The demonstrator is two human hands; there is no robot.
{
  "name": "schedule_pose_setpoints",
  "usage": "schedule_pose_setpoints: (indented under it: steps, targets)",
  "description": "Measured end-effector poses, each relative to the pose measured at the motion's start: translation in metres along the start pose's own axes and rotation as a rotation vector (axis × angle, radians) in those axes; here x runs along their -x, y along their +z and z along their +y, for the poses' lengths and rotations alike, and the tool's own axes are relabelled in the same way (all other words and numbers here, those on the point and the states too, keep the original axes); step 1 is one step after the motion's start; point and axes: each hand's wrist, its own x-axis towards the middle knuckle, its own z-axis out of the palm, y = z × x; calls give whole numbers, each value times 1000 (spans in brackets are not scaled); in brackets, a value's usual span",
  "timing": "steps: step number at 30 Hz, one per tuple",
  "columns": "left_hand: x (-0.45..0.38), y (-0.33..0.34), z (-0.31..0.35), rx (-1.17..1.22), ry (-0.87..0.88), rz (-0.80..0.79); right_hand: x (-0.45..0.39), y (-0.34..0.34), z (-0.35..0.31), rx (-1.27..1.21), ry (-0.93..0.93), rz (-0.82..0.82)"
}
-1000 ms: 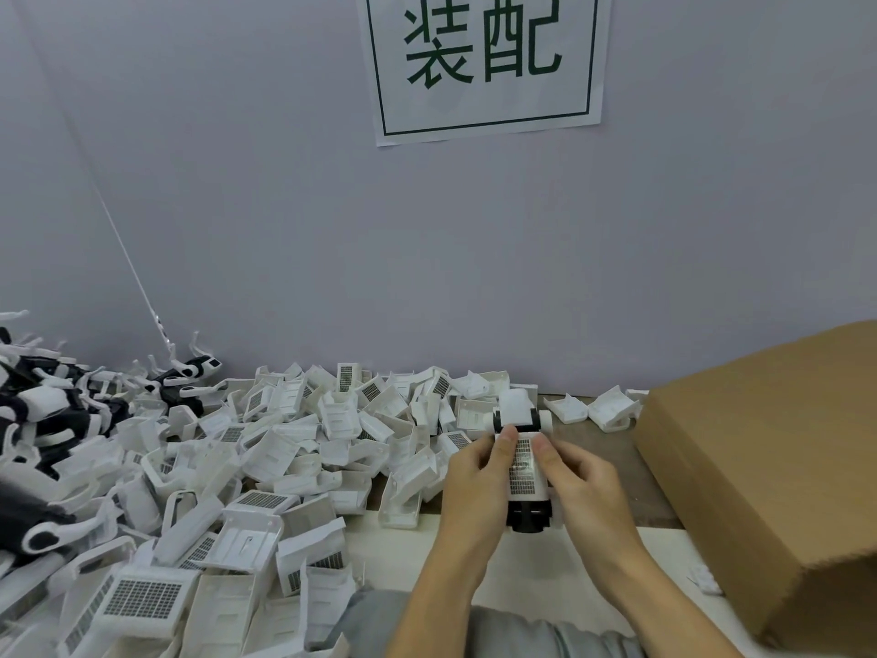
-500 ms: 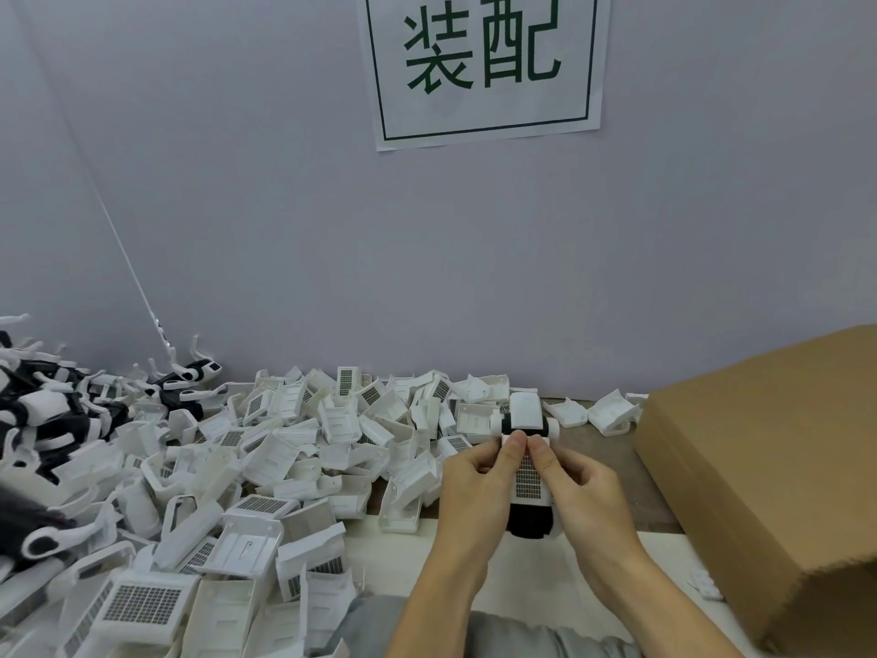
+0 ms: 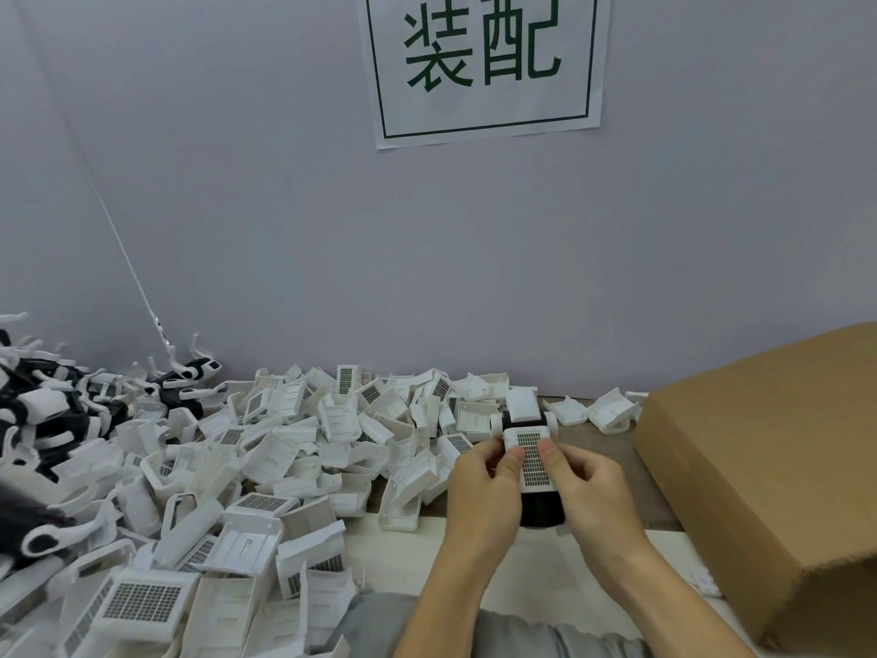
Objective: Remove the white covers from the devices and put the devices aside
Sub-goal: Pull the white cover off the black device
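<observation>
Left hand (image 3: 481,491) and right hand (image 3: 593,486) grip a device (image 3: 541,508) above the desk (image 3: 602,436), thumbs pressing its white cover (image 3: 531,460).

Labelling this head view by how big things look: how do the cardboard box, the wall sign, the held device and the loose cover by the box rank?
1. Cardboard box, nearer the camera, so flattered.
2. Wall sign, partly cropped.
3. Held device.
4. Loose cover.
</observation>
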Motion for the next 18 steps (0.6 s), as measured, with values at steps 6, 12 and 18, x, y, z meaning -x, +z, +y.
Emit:
schedule_pose_setpoints:
  steps: [6, 12, 18]
  targets:
    - [0, -5, -4, -68, 1, -79, -2, -4, -3, -35, 38, -14]
    - [-2, -3, -2, 152, -99, 51, 0, 2, 0, 78, -35, 83]
    - [-7, -12, -4, 366, -262, 235, 9, 5, 8, 455, -246, -127]
